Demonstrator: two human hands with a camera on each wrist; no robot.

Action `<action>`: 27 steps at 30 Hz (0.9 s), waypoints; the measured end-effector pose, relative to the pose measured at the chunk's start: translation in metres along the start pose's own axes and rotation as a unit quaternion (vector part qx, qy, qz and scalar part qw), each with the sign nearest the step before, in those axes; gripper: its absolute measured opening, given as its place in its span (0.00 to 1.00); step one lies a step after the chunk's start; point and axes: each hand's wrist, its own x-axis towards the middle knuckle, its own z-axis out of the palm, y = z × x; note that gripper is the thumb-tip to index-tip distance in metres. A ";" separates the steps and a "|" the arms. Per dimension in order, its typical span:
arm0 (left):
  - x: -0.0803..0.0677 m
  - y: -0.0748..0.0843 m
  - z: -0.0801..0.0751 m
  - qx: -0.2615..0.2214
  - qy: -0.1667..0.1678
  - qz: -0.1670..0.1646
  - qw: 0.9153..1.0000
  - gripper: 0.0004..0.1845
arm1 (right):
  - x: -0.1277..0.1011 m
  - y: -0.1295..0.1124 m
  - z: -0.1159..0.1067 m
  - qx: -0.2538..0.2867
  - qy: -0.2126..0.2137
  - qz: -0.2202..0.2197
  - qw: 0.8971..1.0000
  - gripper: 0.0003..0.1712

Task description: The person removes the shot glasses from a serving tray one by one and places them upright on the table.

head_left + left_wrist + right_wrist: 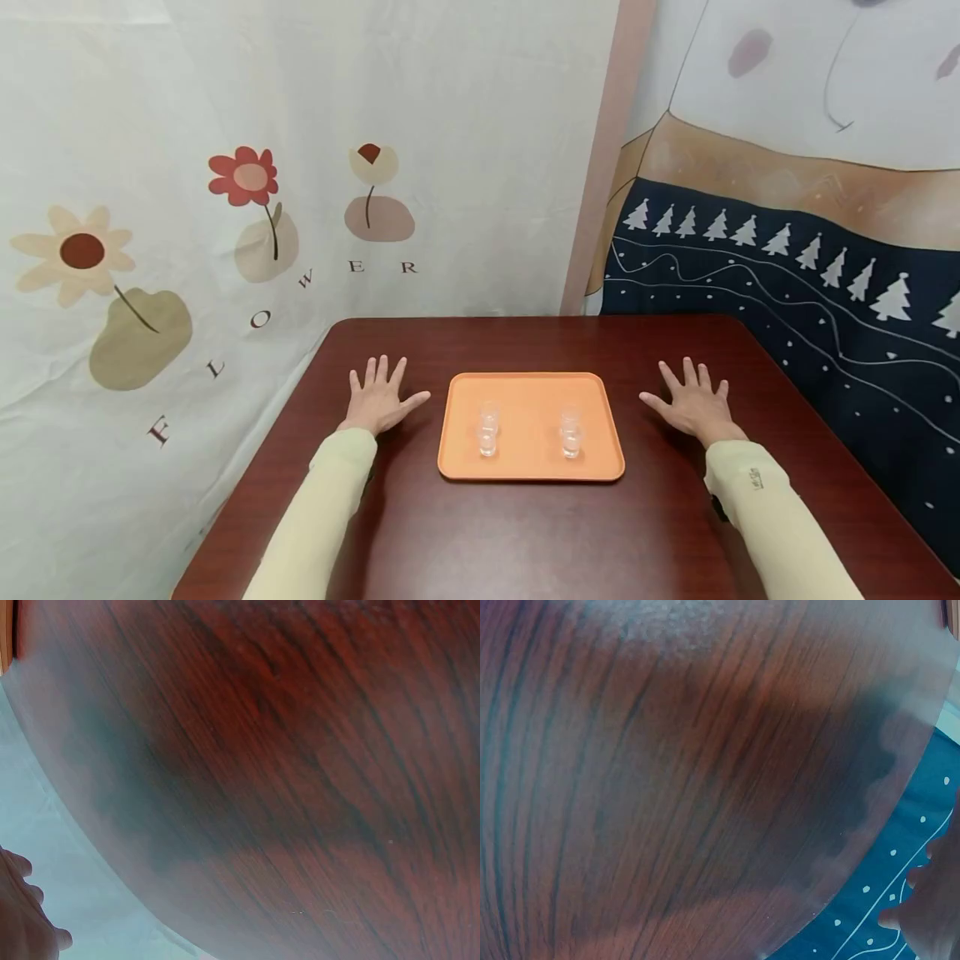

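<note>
Fingers spread, my left hand (377,403) is palm down over the table, left of an orange tray (528,417). On the tray's other side my right hand (697,404) mirrors it, also with straight, spread fingers and holding nothing. Small clear cups stand on the tray in two columns: a left front cup (487,444) with more behind it, and a right front cup (571,444) with more behind it. In the left wrist view part of the left hand (26,915) shows at the lower left corner; the right hand (934,900) shows at the right edge of its wrist view.
The dark red wood-grain table (510,533) has rounded far corners. Behind it hangs a pale cloth (480,167) printed with flowers and letters. A navy cloth (825,308) with white trees runs along the right side.
</note>
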 end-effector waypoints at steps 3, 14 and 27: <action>-0.001 0.002 -0.001 0.001 0.000 0.005 1.000 0.52 | -0.001 -0.001 -0.001 0.000 -0.001 0.001 1.000 0.56; -0.003 0.010 0.000 0.006 -0.002 0.029 1.000 0.51 | 0.002 -0.007 -0.001 0.002 0.002 -0.004 1.000 0.58; -0.008 0.024 -0.003 0.018 -0.002 0.051 0.999 0.52 | 0.003 -0.017 0.000 0.003 0.001 -0.012 1.000 0.56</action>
